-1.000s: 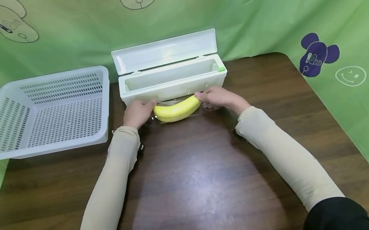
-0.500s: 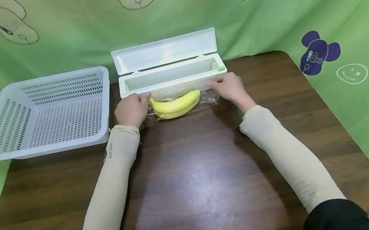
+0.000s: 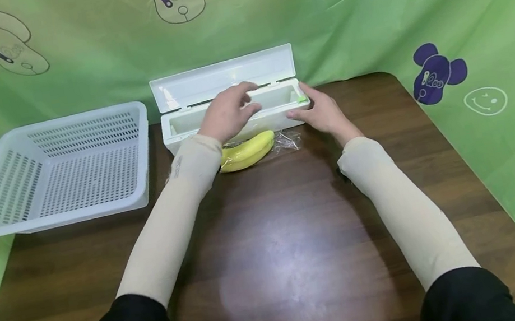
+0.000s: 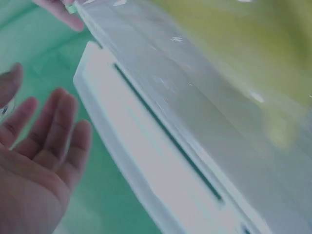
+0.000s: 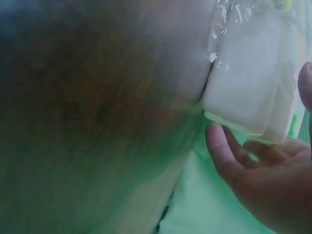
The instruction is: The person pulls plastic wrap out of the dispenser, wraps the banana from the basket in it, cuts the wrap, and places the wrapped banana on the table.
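My left hand (image 3: 229,113) is over the open white plastic-wrap dispenser (image 3: 276,117), fingers loosely bent with nothing between them. In the left wrist view its palm and fingers stand apart from the raised lid (image 4: 131,131). At the dispenser's right end, my right hand (image 3: 323,111) grips the corner, thumb at the front and fingers round the end by the green slider (image 3: 301,99). Before the dispenser lies a yellow banana (image 3: 253,151), its left end hidden by my left sleeve. Clear plastic wrap (image 3: 287,139) spreads out crumpled beside the banana.
A white perforated basket (image 3: 142,174) stands to the left on the brown wooden table (image 3: 286,269). Behind the dispenser hangs a green printed curtain (image 3: 316,20), which also runs down the right side.
My left hand has left the film beside the banana and risen rightward over the dispenser. My right hand has let go of the film and moved to the dispenser's right end.
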Demonstrator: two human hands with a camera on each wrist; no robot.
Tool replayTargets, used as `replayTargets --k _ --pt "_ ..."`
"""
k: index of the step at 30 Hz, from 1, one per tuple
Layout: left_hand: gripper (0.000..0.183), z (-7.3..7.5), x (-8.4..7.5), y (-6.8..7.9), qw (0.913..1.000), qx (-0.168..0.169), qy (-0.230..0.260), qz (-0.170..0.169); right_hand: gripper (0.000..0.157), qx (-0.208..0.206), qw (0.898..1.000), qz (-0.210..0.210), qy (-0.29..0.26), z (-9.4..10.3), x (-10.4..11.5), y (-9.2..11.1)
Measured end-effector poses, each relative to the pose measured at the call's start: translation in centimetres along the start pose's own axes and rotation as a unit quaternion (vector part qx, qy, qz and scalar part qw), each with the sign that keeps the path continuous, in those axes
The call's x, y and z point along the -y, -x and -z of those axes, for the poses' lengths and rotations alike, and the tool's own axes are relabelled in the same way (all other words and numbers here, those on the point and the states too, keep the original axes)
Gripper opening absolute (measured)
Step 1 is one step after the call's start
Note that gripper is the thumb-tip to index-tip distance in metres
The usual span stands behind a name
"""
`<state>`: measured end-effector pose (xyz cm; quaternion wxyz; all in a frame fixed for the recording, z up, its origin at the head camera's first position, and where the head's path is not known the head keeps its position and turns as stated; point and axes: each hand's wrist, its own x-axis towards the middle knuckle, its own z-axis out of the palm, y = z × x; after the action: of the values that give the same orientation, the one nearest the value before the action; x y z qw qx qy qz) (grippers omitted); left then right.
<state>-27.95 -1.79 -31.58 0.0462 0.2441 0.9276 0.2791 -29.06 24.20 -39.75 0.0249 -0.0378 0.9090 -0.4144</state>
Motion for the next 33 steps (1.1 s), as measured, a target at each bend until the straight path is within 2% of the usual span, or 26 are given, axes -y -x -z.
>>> replayTargets --k 2,5,10,14,18,25,33 --pt "0.051 -0.7 -0.6 -1.8 0.9994 0.023 0.016 -0.018 0.088 -0.001 1.0 -0.001 0.008 -0.4 -0.2 -0.3" --pt "0.05 -1.8 -1.5 -4.0 0.9983 0.044 0.028 -0.027 0.084 -0.015 1.0 -0.001 0.013 -1.2 0.0 -0.5" --pt "0.041 -3.6 -2.1 -6.1 0.9974 0.072 0.001 -0.001 0.075 -0.038 0.999 0.007 -0.001 -2.9 1.0 -0.9" --pt "0.032 -4.7 -1.7 -6.5 0.9958 0.073 -0.045 0.033 0.068 -0.047 0.999 0.01 -0.012 -4.2 1.9 -1.2" --pt "0.026 -5.2 -1.0 -6.6 0.9952 0.052 -0.068 0.047 0.065 -0.044 0.999 -0.001 -0.029 -4.8 2.4 -1.3" --pt "0.015 -5.0 0.0 -6.3 0.9975 0.019 -0.05 0.046 0.069 -0.031 0.998 -0.033 -0.044 -4.7 3.1 -1.7" --pt "0.014 -4.9 0.3 -6.1 0.9986 -0.001 -0.022 0.049 0.065 -0.048 0.998 -0.024 -0.023 -5.1 3.7 -1.6"
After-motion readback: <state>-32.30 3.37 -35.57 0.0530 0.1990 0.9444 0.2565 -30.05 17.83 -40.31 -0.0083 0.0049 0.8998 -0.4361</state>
